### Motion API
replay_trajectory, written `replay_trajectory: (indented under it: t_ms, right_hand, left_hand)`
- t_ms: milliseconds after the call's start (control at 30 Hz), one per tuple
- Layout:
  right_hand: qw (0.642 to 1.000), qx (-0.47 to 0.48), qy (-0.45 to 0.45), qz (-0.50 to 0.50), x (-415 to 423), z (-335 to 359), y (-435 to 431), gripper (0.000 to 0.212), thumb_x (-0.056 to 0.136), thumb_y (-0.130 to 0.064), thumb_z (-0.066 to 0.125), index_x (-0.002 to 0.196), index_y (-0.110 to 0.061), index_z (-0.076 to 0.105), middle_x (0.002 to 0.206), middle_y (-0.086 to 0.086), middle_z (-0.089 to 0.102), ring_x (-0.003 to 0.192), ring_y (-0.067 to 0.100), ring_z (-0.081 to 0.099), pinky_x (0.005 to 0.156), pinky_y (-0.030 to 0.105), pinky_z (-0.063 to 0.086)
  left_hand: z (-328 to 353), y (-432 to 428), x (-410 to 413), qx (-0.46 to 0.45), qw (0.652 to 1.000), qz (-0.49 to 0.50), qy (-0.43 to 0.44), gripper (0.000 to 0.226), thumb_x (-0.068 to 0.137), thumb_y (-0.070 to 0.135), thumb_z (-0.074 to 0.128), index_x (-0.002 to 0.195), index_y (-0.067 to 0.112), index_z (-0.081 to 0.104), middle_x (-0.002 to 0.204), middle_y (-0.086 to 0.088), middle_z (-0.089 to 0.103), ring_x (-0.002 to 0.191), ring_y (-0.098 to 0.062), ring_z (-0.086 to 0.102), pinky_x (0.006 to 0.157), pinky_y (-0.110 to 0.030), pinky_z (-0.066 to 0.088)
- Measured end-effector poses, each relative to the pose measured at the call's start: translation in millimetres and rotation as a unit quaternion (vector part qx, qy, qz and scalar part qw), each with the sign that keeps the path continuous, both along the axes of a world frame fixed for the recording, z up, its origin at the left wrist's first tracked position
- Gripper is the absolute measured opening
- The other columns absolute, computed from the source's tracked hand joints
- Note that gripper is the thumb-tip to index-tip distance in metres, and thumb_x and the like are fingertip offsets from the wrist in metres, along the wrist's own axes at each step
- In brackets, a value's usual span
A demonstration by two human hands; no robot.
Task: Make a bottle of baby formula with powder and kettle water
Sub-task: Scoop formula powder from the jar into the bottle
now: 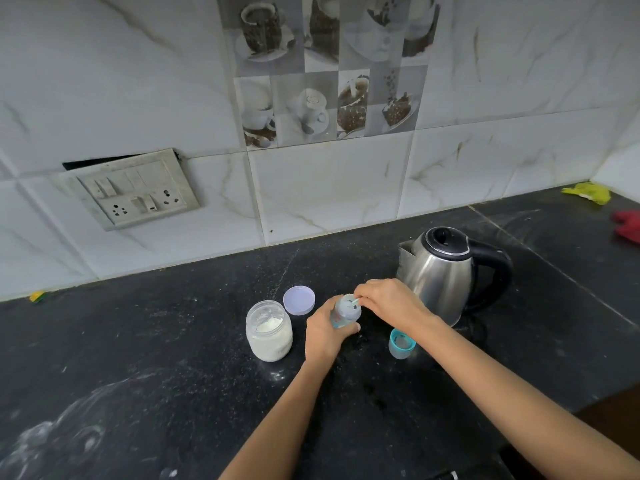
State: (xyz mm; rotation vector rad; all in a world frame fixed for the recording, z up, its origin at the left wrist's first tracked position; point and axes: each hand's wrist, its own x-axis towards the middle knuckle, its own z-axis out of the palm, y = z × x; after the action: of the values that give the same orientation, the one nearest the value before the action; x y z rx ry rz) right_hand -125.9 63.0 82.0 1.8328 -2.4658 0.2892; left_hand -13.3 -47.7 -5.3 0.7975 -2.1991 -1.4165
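A clear baby bottle (346,311) stands open on the black counter, and my left hand (323,336) is wrapped around its lower body. My right hand (388,301) hovers over the bottle's mouth, pinching a small scoop (354,301) whose bowl is hidden inside the opening. To the left stands an open clear jar of white powder (268,330), with its lilac lid (299,300) lying flat behind it. The bottle's teal cap (401,344) stands on the counter to the right. A steel kettle (440,275) with a black handle sits behind my right hand.
The black stone counter (173,375) has white powder smears at the front left. A tiled wall with a switch and socket plate (131,188) runs along the back. A yellow cloth (587,192) and a red cloth (628,225) lie at the far right.
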Motion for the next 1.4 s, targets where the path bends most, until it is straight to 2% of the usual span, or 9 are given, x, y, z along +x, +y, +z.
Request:
replay_trajectory:
  t_ms: [167,367,500,600,767,867,1100,1300,1400]
  right_hand:
    - [0.999,-0.026,-0.026,0.005,1,-4,1,0.017,0.091,-0.007,0.062,0.105,-0.009,0.072,0.094,0.006,0.07,0.083,0.021,0.066,0.074,0.035,0.056]
    - [0.998,-0.01,-0.066,-0.014,5,1,-1,0.018,0.095,-0.012,0.057,0.105,-0.014,0.072,0.098,-0.001,0.07,0.085,0.014,0.065,0.075,0.021,0.049]
    - [0.993,-0.02,-0.104,-0.045,1,4,-3,0.015,0.093,-0.011,0.059,0.099,-0.016,0.072,0.093,-0.003,0.071,0.078,0.01,0.064,0.075,0.03,0.056]
    - [0.992,0.0,-0.115,-0.05,1,7,-5,0.015,0.092,-0.012,0.061,0.098,-0.018,0.072,0.091,-0.002,0.07,0.076,0.011,0.065,0.074,0.032,0.056]
    - [0.989,-0.012,-0.135,-0.059,2,7,-4,0.012,0.092,-0.014,0.063,0.099,-0.018,0.072,0.092,-0.003,0.07,0.079,0.007,0.065,0.076,0.026,0.056]
    - [0.986,-0.046,-0.143,-0.077,2,9,-1,0.012,0.092,-0.014,0.064,0.099,-0.018,0.072,0.091,-0.004,0.07,0.078,0.004,0.062,0.073,0.017,0.052]
    - [0.972,-0.082,-0.187,-0.12,0,12,1,0.014,0.091,-0.012,0.065,0.101,-0.016,0.073,0.093,-0.002,0.07,0.081,0.005,0.064,0.074,0.013,0.048]
    - [0.974,-0.105,-0.168,-0.112,1,11,4,0.013,0.091,-0.008,0.063,0.096,-0.014,0.074,0.094,-0.002,0.068,0.071,0.0,0.055,0.066,0.008,0.04]
    - [0.973,-0.119,-0.166,-0.109,0,11,6,0.014,0.091,-0.006,0.063,0.095,-0.013,0.074,0.094,-0.001,0.068,0.073,0.002,0.056,0.068,0.008,0.041]
  left_hand:
    - [-1,3,2,0.015,1.0,0.008,0.008,0.058,0.065,0.023,0.084,0.114,0.038,0.058,0.106,0.018,0.064,0.098,0.0,0.058,0.09,-0.025,0.047]
    - [0,4,1,0.025,1.0,0.006,0.009,0.057,0.065,0.021,0.084,0.11,0.043,0.056,0.102,0.02,0.064,0.095,0.003,0.058,0.086,-0.02,0.046]
    - [-1,6,1,0.019,1.0,0.003,0.004,0.057,0.065,0.021,0.084,0.112,0.041,0.057,0.104,0.018,0.064,0.097,0.002,0.058,0.087,-0.021,0.046]
    - [-1,7,0,0.023,1.0,0.006,0.0,0.057,0.065,0.021,0.084,0.11,0.041,0.056,0.102,0.019,0.064,0.096,0.002,0.058,0.086,-0.02,0.045]
    - [1,7,0,0.026,1.0,0.007,-0.004,0.058,0.065,0.02,0.084,0.107,0.046,0.053,0.1,0.023,0.062,0.094,0.005,0.056,0.083,-0.016,0.043]
    - [-1,6,0,0.023,1.0,0.013,-0.007,0.059,0.065,0.021,0.085,0.107,0.047,0.053,0.102,0.023,0.062,0.096,0.004,0.056,0.086,-0.017,0.043]
    - [-2,5,-3,0.026,0.999,0.024,-0.013,0.059,0.065,0.023,0.084,0.111,0.043,0.054,0.105,0.022,0.06,0.098,0.0,0.055,0.09,-0.022,0.043]
    - [-4,6,-7,0.035,0.999,0.025,-0.015,0.06,0.064,0.023,0.085,0.116,0.036,0.057,0.107,0.017,0.063,0.099,-0.003,0.057,0.091,-0.026,0.046]
    - [-7,5,-6,0.046,0.998,0.033,-0.021,0.058,0.066,0.021,0.085,0.114,0.034,0.056,0.107,0.016,0.061,0.1,-0.005,0.056,0.09,-0.025,0.044]
